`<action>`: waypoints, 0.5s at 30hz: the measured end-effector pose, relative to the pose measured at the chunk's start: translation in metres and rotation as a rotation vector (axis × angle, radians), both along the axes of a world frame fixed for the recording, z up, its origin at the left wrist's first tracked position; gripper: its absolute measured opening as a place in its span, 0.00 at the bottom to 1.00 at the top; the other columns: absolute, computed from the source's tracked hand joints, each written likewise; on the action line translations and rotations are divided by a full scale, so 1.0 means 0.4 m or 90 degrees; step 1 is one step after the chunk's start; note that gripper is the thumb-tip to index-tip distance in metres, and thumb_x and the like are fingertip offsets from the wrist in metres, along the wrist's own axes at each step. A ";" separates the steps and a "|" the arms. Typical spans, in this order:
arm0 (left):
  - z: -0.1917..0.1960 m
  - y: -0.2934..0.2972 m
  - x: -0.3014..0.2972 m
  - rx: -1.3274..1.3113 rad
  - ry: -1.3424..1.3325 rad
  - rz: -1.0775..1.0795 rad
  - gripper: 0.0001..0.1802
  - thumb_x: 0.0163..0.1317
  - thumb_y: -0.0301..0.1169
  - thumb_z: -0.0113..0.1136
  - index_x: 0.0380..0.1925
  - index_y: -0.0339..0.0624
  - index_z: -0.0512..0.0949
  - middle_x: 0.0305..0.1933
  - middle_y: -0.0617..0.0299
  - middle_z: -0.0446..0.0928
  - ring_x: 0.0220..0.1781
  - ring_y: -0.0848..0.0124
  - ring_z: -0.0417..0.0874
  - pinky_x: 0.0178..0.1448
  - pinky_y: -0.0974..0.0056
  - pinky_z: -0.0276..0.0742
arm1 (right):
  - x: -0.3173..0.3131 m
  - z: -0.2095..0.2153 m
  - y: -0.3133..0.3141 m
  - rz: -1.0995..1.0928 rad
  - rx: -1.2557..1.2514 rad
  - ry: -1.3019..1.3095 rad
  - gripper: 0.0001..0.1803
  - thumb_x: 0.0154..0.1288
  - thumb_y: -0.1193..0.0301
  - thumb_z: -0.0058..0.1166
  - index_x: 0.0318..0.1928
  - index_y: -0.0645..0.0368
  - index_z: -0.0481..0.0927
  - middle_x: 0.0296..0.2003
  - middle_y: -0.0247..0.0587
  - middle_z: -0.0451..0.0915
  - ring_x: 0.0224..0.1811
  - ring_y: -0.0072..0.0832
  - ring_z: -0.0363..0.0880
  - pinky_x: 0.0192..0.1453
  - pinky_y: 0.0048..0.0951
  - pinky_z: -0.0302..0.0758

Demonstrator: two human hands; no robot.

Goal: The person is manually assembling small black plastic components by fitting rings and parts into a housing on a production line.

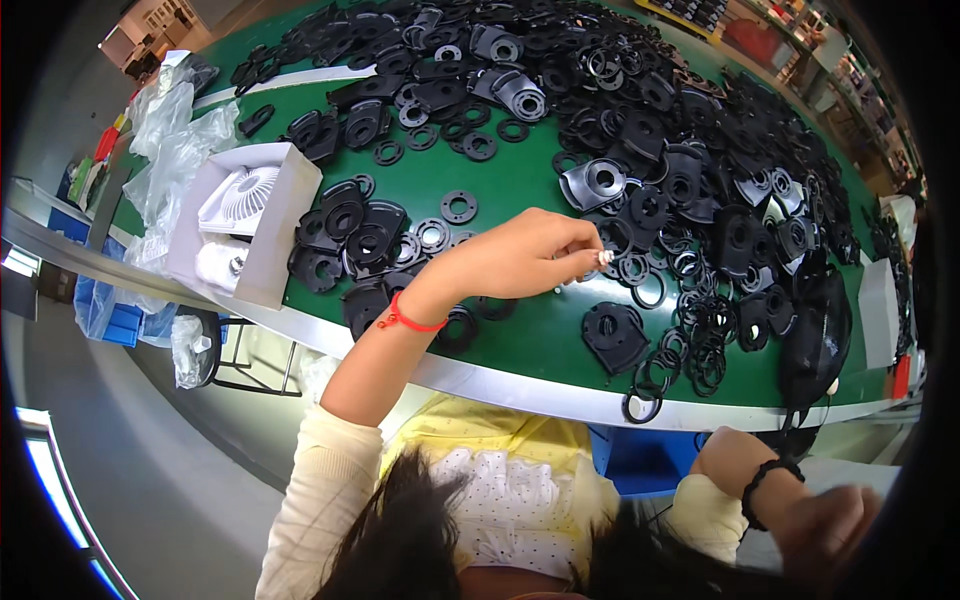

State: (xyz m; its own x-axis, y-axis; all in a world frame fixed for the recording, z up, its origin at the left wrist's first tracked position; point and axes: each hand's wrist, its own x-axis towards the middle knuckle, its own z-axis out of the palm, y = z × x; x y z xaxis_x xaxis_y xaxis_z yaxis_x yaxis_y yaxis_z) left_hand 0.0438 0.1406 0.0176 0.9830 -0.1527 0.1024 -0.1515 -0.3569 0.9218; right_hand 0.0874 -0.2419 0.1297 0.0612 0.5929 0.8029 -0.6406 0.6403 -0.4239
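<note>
A tiny white piece (605,257) sits over the green tabletop (540,340), pinched between the left hand's (520,255) thumb and forefinger, nearly closed together. It looks light and probably stiff, easily dropped, best held by its edges. A black plate (614,335) lies at its 6 o'clock, black rings (710,340) at 4, an open white box (288,235) at 9. The left forearm reaches in from 8 o'clock, wrist bent; the right hand (828,520), at 5, is blurred: its grip cannot be told.
</note>
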 end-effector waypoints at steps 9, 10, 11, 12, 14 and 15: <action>0.003 -0.021 0.055 0.080 -0.059 -0.002 0.13 0.64 0.34 0.53 0.33 0.32 0.77 0.25 0.53 0.78 0.27 0.62 0.79 0.33 0.61 0.73 | 0.125 0.100 0.251 -0.285 -0.169 -0.654 0.10 0.57 0.77 0.57 0.23 0.48 0.87 0.26 0.25 0.76 0.29 0.19 0.72 0.33 0.17 0.68; 0.004 -0.022 0.055 0.104 -0.058 0.009 0.12 0.65 0.33 0.53 0.35 0.33 0.77 0.27 0.54 0.79 0.28 0.64 0.79 0.34 0.63 0.73 | 0.135 0.100 0.249 -0.206 -0.166 -0.642 0.09 0.57 0.76 0.58 0.23 0.48 0.87 0.26 0.25 0.76 0.28 0.18 0.72 0.34 0.17 0.69; 0.004 -0.023 0.055 0.129 -0.058 0.020 0.11 0.65 0.33 0.54 0.36 0.33 0.77 0.28 0.55 0.80 0.29 0.66 0.80 0.35 0.64 0.74 | 0.134 0.100 0.242 -0.231 -0.162 -0.624 0.09 0.60 0.73 0.56 0.24 0.49 0.86 0.26 0.25 0.76 0.28 0.17 0.72 0.36 0.17 0.69; -0.009 -0.023 0.055 0.125 -0.051 0.025 0.11 0.65 0.32 0.54 0.36 0.33 0.77 0.28 0.55 0.80 0.30 0.65 0.80 0.35 0.63 0.74 | 0.146 0.097 0.244 -0.231 -0.162 -0.625 0.09 0.60 0.73 0.56 0.24 0.49 0.86 0.26 0.25 0.76 0.28 0.17 0.72 0.36 0.17 0.69; -0.031 -0.015 0.057 0.116 -0.054 0.033 0.11 0.65 0.32 0.54 0.36 0.34 0.77 0.28 0.55 0.79 0.30 0.65 0.80 0.35 0.63 0.74 | 0.180 0.097 0.252 -0.081 -0.039 -0.725 0.10 0.64 0.72 0.53 0.29 0.49 0.86 0.27 0.25 0.76 0.29 0.18 0.73 0.32 0.17 0.68; -0.038 -0.013 0.058 0.107 -0.057 0.036 0.11 0.65 0.32 0.54 0.36 0.34 0.77 0.28 0.54 0.79 0.30 0.65 0.80 0.36 0.63 0.74 | 0.185 0.103 0.242 -0.063 -0.069 -0.818 0.11 0.68 0.69 0.48 0.33 0.58 0.83 0.31 0.27 0.76 0.33 0.20 0.76 0.31 0.21 0.67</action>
